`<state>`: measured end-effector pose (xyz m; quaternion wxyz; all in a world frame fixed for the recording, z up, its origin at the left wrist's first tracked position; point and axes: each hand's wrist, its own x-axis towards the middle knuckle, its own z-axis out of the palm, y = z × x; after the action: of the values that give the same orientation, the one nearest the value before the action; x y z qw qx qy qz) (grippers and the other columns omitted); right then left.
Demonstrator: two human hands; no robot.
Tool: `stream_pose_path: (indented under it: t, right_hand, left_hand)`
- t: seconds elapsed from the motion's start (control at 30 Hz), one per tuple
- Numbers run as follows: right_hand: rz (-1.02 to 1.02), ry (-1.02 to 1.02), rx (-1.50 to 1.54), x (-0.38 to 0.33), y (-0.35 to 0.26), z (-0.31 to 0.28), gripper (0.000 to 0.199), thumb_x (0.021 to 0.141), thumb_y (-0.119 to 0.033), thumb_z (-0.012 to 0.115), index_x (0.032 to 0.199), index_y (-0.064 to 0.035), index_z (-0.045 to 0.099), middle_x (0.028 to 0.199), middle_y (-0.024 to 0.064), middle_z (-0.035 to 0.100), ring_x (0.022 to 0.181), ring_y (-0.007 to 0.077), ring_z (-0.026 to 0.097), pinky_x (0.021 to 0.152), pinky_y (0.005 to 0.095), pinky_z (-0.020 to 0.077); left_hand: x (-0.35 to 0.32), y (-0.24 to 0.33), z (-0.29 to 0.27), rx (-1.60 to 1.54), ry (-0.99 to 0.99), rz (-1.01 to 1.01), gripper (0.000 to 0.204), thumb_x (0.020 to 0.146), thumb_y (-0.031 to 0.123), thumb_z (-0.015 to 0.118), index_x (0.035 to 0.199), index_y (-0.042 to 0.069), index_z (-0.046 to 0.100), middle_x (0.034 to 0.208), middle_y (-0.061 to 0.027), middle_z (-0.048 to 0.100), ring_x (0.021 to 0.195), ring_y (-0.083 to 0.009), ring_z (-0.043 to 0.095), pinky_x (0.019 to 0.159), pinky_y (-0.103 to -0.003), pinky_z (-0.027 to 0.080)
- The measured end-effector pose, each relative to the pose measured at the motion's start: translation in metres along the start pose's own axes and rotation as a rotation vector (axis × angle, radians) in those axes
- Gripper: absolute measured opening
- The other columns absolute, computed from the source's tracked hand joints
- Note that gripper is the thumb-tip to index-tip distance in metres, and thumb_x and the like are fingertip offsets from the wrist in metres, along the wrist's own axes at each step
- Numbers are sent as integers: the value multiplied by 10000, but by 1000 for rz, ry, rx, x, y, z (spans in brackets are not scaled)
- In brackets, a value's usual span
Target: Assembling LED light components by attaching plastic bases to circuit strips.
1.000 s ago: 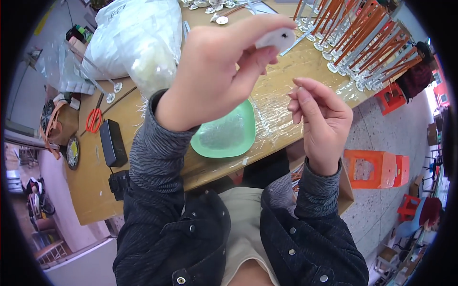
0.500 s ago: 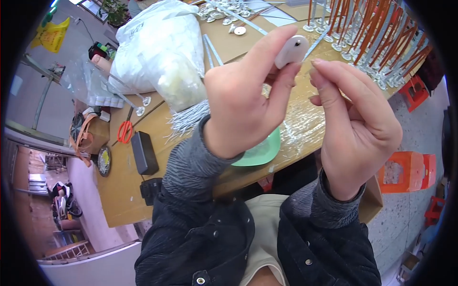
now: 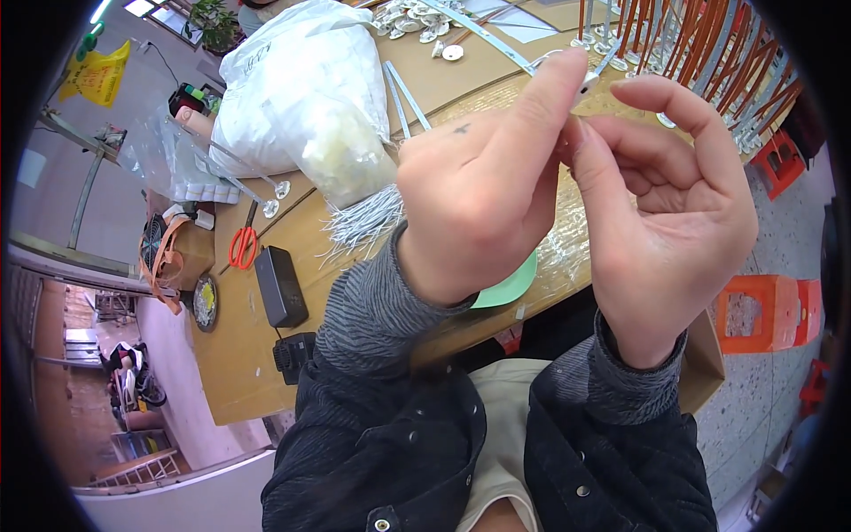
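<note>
My left hand (image 3: 474,191) is raised over the table, its thumb and fingers pinching a small rounded white piece (image 3: 589,82). Only an edge of that piece shows past the fingertips. My right hand (image 3: 669,222) meets the left at the fingertips, close beneath the white piece. Its thumb presses inward while the index finger arches away above. Whatever lies between the right fingertips is hidden. Below the left wrist a green bowl (image 3: 510,285) shows in part. A bundle of thin white strips (image 3: 365,217) lies left of that wrist.
A large white plastic bag (image 3: 297,80) fills the table's far left. Red-handled scissors (image 3: 242,247) and a black box (image 3: 281,285) lie nearer. Brown sticks on clear bases (image 3: 700,53) crowd the far right. White round pieces (image 3: 417,19) are piled at the back. Orange stools (image 3: 753,312) stand on the floor.
My right hand has come in against the left fingertips, its index finger lifting away. The left hand has turned, and the white piece is now mostly covered. The view has shifted slightly.
</note>
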<state>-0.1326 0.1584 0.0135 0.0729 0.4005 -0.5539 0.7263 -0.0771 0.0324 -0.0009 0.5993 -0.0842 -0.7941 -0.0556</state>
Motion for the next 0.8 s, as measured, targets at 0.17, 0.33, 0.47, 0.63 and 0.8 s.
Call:
stream_pose_path:
  t: [0.17,0.33,0.47,0.63,0.8]
  right_hand:
    - [5,-20,-9,1,-1,0,332,842,103,707,1146,53,584,897,130,733,828,145,717,754,219,578]
    - [-11,3,164,1,19,-2,250,847,81,723,1081,41,645,905,100,724,782,117,695,692,196,557]
    - [19,3,168,-1,22,-1,172,855,56,731,1020,33,690,876,55,707,734,91,657,626,180,519]
    - [-231,-3,-67,-2,32,-1,131,879,34,713,1008,52,702,887,48,678,742,78,628,558,179,474]
    - [-123,-68,-131,-5,24,0,114,907,50,662,1015,66,692,931,74,674,758,95,639,571,193,509]
  left_hand:
    - [-1,2,1,18,7,4,490,707,-83,692,1195,-67,654,658,-111,645,550,-241,654,510,-320,511]
    - [0,6,1,3,-32,-27,482,724,-86,683,1204,-84,638,660,-110,648,550,-236,659,509,-315,512]
    - [-1,9,2,0,-45,-82,460,773,-86,678,1230,-63,631,720,-135,684,613,-226,701,555,-297,535]
    - [-3,8,2,59,-30,-56,478,757,-65,676,1229,-100,610,634,-96,629,528,-222,641,496,-316,501]
    - [-3,6,1,109,-77,-38,468,773,-34,668,1232,-101,609,620,-70,614,515,-209,622,488,-308,495]
